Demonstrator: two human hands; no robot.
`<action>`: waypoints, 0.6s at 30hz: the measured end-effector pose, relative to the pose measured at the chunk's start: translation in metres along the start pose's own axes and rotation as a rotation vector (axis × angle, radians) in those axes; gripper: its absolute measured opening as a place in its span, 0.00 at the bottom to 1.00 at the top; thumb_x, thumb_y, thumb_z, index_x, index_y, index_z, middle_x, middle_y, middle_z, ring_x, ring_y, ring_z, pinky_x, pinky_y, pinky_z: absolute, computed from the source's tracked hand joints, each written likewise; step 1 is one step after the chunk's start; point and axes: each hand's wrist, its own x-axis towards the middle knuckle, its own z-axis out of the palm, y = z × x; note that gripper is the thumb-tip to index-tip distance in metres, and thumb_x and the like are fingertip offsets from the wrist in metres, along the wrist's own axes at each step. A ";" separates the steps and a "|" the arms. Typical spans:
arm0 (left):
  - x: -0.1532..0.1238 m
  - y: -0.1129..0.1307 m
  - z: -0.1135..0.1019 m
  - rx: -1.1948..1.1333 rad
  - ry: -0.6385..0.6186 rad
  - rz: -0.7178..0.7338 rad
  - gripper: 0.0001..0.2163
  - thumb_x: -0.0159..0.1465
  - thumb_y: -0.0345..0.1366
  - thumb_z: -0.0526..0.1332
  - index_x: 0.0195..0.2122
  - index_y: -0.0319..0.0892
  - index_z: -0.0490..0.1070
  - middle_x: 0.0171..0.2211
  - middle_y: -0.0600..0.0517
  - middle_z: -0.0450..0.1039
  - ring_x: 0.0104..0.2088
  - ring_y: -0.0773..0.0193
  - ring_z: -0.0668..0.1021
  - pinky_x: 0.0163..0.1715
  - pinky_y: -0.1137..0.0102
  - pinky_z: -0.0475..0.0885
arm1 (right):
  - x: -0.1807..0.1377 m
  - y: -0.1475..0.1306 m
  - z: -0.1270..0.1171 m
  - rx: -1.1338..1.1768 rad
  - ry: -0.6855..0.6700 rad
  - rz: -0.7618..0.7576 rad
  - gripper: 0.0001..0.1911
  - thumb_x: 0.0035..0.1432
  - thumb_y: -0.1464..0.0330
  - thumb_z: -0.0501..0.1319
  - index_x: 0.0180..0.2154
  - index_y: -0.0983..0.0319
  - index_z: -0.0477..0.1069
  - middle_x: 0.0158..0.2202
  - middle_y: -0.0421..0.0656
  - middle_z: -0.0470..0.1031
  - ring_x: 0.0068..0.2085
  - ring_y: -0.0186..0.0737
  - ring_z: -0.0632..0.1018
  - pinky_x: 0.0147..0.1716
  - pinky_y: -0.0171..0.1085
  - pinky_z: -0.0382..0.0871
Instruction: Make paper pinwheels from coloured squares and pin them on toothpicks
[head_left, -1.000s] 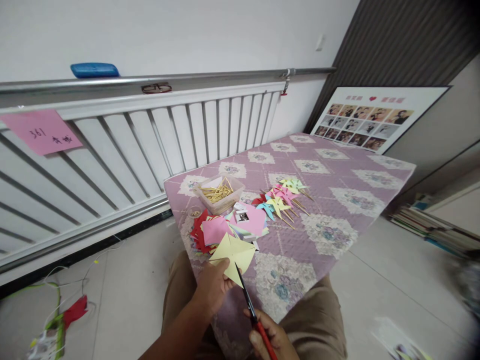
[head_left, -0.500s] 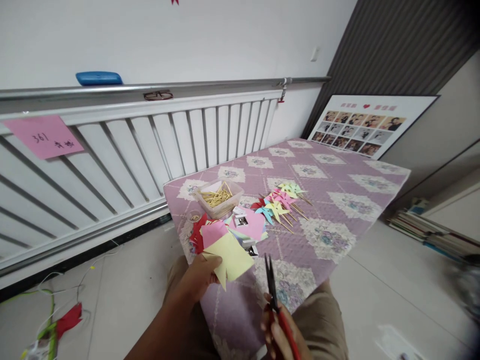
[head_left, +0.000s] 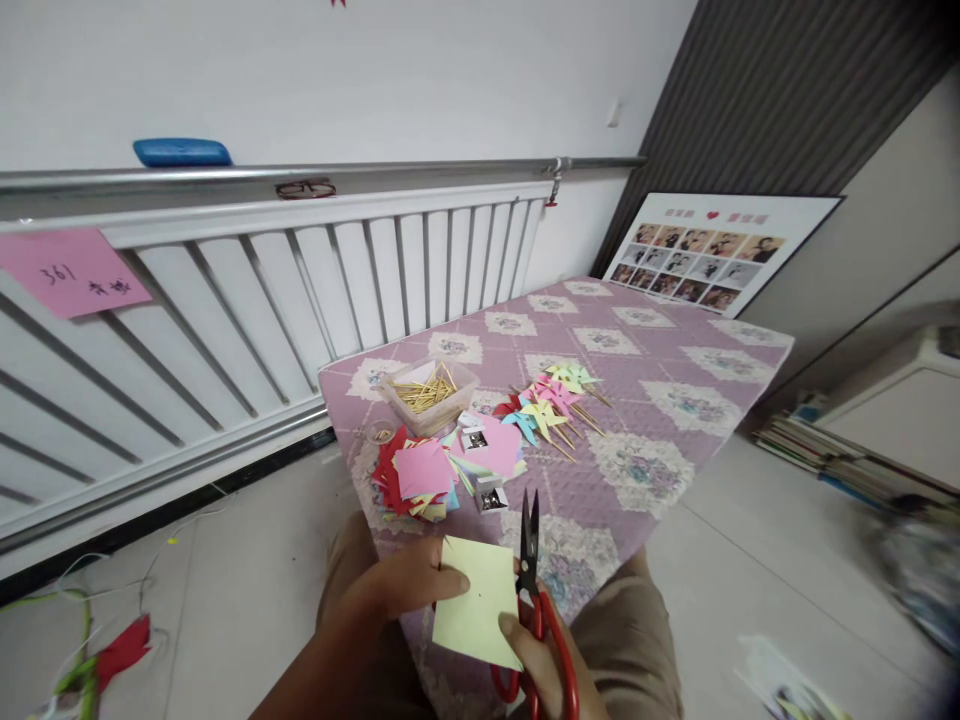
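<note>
- The stack of coloured paper squares [head_left: 420,470] lies on the near left corner of the table [head_left: 675,350], red, pink and yellow sheets fanned loosely. It looks like stock not yet worked, so a good deal appears left to do.
- The left hand [head_left: 409,585] hangs over the person's lap, just off the near table edge. Thumb and fingers are pinched together on the left edge of the yellow paper square [head_left: 480,600].
- A clear box of wooden sticks [head_left: 429,390] stands behind the stack, with plenty of sticks in it.
- The yellow paper square is held flat in the air between the two hands, in front of the table and above the knees. No cut shows on it, and a small dark dot sits near its middle. By the look of it, this sheet is at the very start of its working.
- The scissors [head_left: 529,550] stand upright just beside the sheet's right edge, blades together and not on the paper.
- The right hand [head_left: 540,665] is clamped on the red handles, one finger resting on the sheet's lower right corner.
- A cluster of finished pinwheels [head_left: 551,400] on sticks lies mid-table, so several pieces seem complete.
</note>
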 end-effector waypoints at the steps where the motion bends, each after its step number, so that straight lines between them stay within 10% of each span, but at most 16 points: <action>1: 0.002 -0.003 0.001 0.022 -0.077 0.001 0.12 0.51 0.30 0.64 0.37 0.38 0.79 0.30 0.51 0.79 0.30 0.61 0.76 0.32 0.70 0.68 | 0.000 0.000 0.001 0.006 0.009 0.001 0.29 0.49 0.57 0.69 0.50 0.63 0.70 0.38 0.51 0.81 0.39 0.55 0.81 0.41 0.50 0.74; 10: 0.006 -0.040 0.017 -0.578 -0.149 0.142 0.20 0.51 0.47 0.71 0.39 0.38 0.76 0.32 0.49 0.75 0.29 0.66 0.74 0.28 0.73 0.67 | 0.010 0.007 -0.008 0.088 0.189 -0.147 0.28 0.49 0.59 0.70 0.50 0.60 0.66 0.39 0.48 0.82 0.37 0.50 0.82 0.37 0.44 0.76; 18: 0.013 -0.067 0.062 -0.923 0.013 0.023 0.15 0.55 0.38 0.69 0.44 0.43 0.75 0.42 0.48 0.79 0.37 0.64 0.78 0.32 0.74 0.66 | 0.015 0.014 -0.011 0.017 0.223 -0.217 0.26 0.53 0.58 0.68 0.51 0.59 0.65 0.42 0.48 0.81 0.40 0.51 0.81 0.36 0.42 0.76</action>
